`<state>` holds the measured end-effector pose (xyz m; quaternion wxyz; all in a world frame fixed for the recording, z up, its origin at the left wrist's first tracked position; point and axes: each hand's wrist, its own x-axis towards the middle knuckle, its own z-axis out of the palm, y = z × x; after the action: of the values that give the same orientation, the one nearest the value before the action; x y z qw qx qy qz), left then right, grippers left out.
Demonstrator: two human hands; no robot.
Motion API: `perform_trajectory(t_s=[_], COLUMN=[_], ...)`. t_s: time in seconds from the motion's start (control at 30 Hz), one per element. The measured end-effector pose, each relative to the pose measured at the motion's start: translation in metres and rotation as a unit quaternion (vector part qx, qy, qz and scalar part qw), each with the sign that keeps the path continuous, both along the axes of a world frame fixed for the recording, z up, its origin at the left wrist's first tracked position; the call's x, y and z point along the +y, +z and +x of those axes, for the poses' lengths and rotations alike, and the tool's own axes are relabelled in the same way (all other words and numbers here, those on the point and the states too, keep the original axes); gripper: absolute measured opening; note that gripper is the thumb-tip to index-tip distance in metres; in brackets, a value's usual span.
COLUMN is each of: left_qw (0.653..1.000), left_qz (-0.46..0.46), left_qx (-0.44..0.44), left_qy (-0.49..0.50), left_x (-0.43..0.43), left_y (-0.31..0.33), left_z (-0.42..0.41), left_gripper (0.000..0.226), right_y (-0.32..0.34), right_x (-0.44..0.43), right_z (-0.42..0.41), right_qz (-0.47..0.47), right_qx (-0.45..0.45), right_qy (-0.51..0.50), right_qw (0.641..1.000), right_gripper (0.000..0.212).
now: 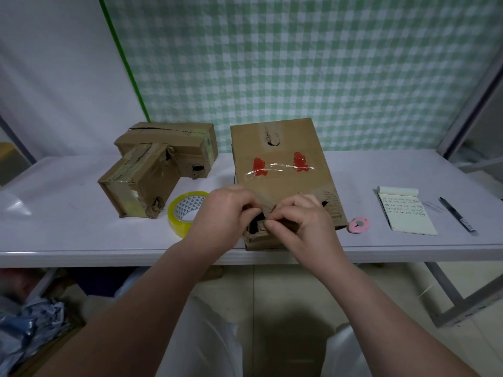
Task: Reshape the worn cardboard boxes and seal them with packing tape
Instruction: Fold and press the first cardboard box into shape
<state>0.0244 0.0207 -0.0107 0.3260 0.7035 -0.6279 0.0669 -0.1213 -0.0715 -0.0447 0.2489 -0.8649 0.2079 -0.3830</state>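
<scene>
**Both hands working the torn near end of the large box**

Surface: a pale tabletop (68, 229) is carrying everything. The large box (283, 148) is lying flat at the middle of the front edge, its near end overhanging slightly. Clear tape is crossing two red marks on its top, and a ragged hole is showing near its far end.

Left hand (226, 210) and right hand (296, 221) are meeting at the box's torn near end. The fingers of each are curling in and pinching the ragged cardboard there.

The tape roll (181, 216) is lying just left of the left hand, near the front edge. Toward the back left, a small box (136, 186) is sitting against a long box (168, 140); both are looking dented and torn.

Right of the large box, a pink cutter (358, 223) is lying just beside it. A notepad (405, 213) and a pen (457, 214) are lying farther toward the right edge.

Room: a green checked cloth (299, 63) is hanging behind the table, with a white sheet (54, 77) to its left. A grey table leg (446, 295) is slanting down to a tiled floor (288, 289). Crumpled plastic (30, 322) is lying under the left end.
</scene>
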Motion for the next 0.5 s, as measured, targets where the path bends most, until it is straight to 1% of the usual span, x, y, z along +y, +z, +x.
perform_trajectory(t_s=[0.03, 0.1, 0.17, 0.2, 0.23, 0.33, 0.5], left_qw=[1.000, 0.995, 0.979, 0.971, 0.967, 0.974, 0.981], left_qz=[0.010, 0.038, 0.063, 0.071, 0.077, 0.071, 0.060], left_qx=[0.016, 0.092, 0.193, 0.228, 0.244, 0.216, 0.182], left_qy=[-0.001, 0.004, 0.001, -0.004, -0.008, -0.014, -0.001], left_x=[0.001, 0.004, 0.009, 0.012, 0.014, 0.016, 0.011], left_y=[0.002, 0.006, 0.009, 0.009, 0.009, 0.007, 0.003], left_z=[0.002, 0.008, 0.015, 0.018, 0.019, 0.018, 0.014], left_gripper=[0.005, 0.010, 0.018, 0.022, 0.025, 0.027, 0.018], right_y=[0.001, 0.003, 0.004, 0.005, 0.005, 0.006, 0.006], right_x=[0.000, -0.001, -0.002, -0.002, -0.002, -0.002, -0.001], right_z=[0.001, 0.003, 0.004, 0.004, 0.005, 0.006, 0.007], right_qz=[0.004, 0.010, 0.013, 0.011, 0.008, -0.001, -0.003], right_qx=[0.001, 0.007, 0.019, 0.024, 0.029, 0.035, 0.031], right_qy=[-0.002, -0.005, -0.009, -0.012, -0.015, -0.026, -0.029], right_qw=[1.000, 1.000, 1.000, 1.000, 0.999, 0.999, 0.999], right_gripper=[0.011, 0.006, 0.003, 0.004, 0.005, 0.006, 0.007])
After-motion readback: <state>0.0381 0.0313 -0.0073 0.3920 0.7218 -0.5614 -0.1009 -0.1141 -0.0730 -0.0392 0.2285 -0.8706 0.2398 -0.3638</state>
